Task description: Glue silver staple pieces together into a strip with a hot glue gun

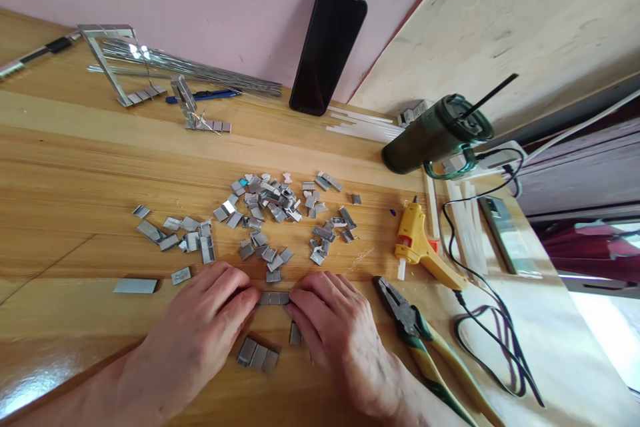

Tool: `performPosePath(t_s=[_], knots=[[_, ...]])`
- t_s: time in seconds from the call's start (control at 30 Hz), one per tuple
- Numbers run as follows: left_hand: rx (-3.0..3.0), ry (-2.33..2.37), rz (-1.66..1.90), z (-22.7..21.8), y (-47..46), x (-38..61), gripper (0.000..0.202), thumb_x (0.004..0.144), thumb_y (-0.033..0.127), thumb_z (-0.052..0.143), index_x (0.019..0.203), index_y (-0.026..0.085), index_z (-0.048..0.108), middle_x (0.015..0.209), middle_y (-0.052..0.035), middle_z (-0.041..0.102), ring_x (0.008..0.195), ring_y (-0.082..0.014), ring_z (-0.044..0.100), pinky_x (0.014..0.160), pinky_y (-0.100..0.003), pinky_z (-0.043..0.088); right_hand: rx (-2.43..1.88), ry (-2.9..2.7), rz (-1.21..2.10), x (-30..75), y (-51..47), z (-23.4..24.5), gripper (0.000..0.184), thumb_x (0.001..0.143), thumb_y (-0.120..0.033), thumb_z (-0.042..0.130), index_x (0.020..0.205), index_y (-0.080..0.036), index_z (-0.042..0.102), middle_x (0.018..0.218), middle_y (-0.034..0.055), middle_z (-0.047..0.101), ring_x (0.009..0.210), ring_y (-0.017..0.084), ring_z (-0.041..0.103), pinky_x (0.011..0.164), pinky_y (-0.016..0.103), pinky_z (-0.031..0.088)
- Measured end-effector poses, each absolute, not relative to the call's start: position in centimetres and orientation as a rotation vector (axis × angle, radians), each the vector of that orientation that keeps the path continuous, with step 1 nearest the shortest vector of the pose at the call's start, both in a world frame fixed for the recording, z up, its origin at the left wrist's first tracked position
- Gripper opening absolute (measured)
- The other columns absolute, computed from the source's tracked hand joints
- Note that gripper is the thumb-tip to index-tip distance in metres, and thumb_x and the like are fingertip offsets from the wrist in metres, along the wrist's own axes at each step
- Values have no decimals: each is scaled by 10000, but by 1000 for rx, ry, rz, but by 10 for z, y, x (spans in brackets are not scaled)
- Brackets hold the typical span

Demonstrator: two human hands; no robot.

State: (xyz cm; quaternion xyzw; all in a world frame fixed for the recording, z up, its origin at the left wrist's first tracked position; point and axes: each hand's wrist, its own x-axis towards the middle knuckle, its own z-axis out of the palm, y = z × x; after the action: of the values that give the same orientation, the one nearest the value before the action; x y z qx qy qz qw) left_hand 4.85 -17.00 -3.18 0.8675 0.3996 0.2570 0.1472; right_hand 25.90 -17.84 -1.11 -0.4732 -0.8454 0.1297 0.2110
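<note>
My left hand (207, 320) and my right hand (335, 327) rest on the wooden table (75, 160), fingertips facing each other. Between them lies a short row of small silver metal pieces (274, 297). Both hands pinch its ends, the left from the left side and the right from the right. Just below, between my wrists, sits a joined strip of three metal pieces (258, 355), with a single piece (295, 333) beside my right hand. A loose heap of several similar metal pieces (280, 213) spreads across the table beyond my fingers.
Pliers with green-yellow handles (425, 340) and a yellow glue gun (417, 243) with a black cord lie to the right. A dark green cylinder (435, 133), a black phone (327, 50) leaning on the wall, glue sticks (360, 123) and metal-piece structures (125, 67) stand farther back.
</note>
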Motion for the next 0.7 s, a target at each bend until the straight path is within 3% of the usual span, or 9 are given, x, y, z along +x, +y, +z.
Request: performPosePath(t_s=[0.3, 0.7], knots=[[2534, 1121, 739, -31, -168, 48, 208, 954, 90, 410, 912, 173, 596, 816, -22, 586, 723, -176, 544, 657, -318, 473, -1330, -2341, 422, 262, -178, -6, 150, 922, -138, 549, 844, -167, 673, 745, 41, 637, 662, 181, 575, 622, 299, 467], [2511, 1133, 733, -32, -170, 48, 191, 948, 91, 429, 924, 177, 598, 816, -13, 581, 718, -174, 538, 653, -319, 462, -1307, -2340, 410, 262, -178, -10, 193, 934, -134, 527, 816, -155, 678, 728, 42, 636, 645, 179, 560, 614, 306, 448]])
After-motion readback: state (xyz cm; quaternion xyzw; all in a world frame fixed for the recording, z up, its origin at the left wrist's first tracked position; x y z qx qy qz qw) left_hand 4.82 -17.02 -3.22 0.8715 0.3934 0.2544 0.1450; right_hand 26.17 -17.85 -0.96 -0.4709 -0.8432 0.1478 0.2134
